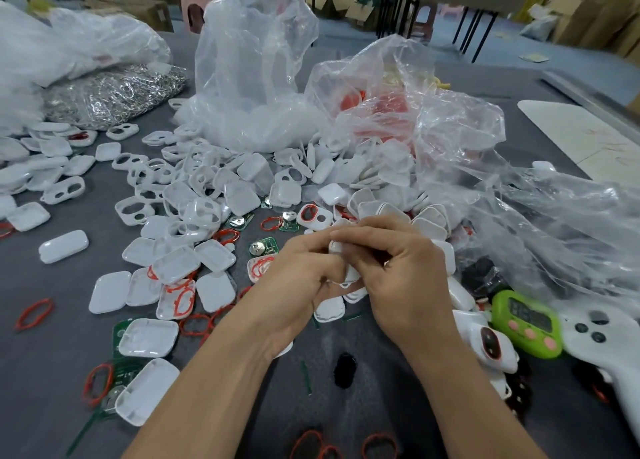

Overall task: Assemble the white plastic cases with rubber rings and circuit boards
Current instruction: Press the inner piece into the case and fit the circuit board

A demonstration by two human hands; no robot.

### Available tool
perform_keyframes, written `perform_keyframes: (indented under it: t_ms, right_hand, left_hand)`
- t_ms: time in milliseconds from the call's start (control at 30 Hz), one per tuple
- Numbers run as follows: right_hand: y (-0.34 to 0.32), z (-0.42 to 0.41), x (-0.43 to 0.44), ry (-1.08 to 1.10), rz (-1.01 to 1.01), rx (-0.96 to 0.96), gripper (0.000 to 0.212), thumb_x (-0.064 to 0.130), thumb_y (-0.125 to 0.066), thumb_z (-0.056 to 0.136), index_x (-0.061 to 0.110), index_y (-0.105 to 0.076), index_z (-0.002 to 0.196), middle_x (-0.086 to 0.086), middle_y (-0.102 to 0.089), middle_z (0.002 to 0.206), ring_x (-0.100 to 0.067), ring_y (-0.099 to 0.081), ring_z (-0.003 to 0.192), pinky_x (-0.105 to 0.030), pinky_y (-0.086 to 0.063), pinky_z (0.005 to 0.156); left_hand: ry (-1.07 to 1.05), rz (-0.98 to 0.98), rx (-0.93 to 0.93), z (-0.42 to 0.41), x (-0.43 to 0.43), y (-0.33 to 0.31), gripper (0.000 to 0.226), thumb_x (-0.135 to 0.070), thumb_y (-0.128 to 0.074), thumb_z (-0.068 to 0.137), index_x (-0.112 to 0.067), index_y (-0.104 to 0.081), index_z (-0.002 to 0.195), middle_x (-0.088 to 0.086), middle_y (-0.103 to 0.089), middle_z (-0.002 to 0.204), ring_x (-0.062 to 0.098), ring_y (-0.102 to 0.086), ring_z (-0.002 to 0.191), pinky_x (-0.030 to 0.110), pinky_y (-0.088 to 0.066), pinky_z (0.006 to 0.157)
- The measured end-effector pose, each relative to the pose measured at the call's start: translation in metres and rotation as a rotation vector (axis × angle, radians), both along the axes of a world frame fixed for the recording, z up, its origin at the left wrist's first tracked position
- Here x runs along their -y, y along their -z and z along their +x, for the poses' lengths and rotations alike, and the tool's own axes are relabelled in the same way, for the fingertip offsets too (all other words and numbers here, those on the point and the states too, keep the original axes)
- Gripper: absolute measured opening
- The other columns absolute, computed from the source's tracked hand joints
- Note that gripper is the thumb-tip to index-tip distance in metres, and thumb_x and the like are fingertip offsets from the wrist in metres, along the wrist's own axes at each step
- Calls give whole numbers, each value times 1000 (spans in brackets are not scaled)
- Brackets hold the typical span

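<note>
Two hands meet over the grey table [52,389] | left hand [304,282] and right hand [401,271] both pinch one small white plastic case [336,248] with curled fingers, held above the surface at centre | loose white case halves [107,292], red rubber rings [34,315], green circuit boards [266,249] scattered left | clear plastic bags [252,60] behind

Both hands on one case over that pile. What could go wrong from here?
1. The left hand and right hand pinch the white case just above the pile of case halves; if it slips, it would likely get lost among look-alikes.
2. Fingers cover most of the case, so a badly seated part might go unnoticed.
3. Red rubber rings lie by the forearms; an arm sweep could scatter them.
</note>
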State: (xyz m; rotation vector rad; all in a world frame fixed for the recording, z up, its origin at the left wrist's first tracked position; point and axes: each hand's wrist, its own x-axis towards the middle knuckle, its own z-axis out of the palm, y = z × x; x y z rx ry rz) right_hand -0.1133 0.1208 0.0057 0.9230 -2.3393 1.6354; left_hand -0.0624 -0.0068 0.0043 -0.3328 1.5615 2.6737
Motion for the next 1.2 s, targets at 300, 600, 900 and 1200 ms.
perform_keyframes:
  t_ms: [300,600,900,1200]
  right_hand:
    - [1,-1,0,49,-61,72,18,12,-82,83,28,-83,93,17,-74,100,-6,-71,97,-15,-53,82]
    - [3,-8,-5,181,-109,329,9,34,-72,87,35,-79,81,16,-71,63,-3,-63,54,-14,-44,52]
    - [4,-4,-5,-45,-183,534,17,33,-65,93,32,-80,86,12,-67,61,-1,-54,46,-13,-41,46]
    - [6,-7,-6,49,-248,461,17,36,-65,89,32,-81,87,-6,-62,55,-13,-50,45,-34,-45,50]
  left_hand:
    - [9,51,-10,-1,-1,-1,60,26,-34,82,0,-69,124,20,-72,118,23,-71,107,30,-61,78]
    - [-22,158,21,-3,3,-2,58,23,-34,87,0,-67,128,27,-66,129,29,-69,111,43,-59,95]
    - [48,152,-25,-1,8,0,59,12,-49,72,-9,-75,121,17,-71,126,25,-68,115,43,-54,103]
    - [-51,13,-26,1,12,-1,30,-14,-68,85,-13,-78,113,12,-76,118,19,-73,102,36,-63,81]
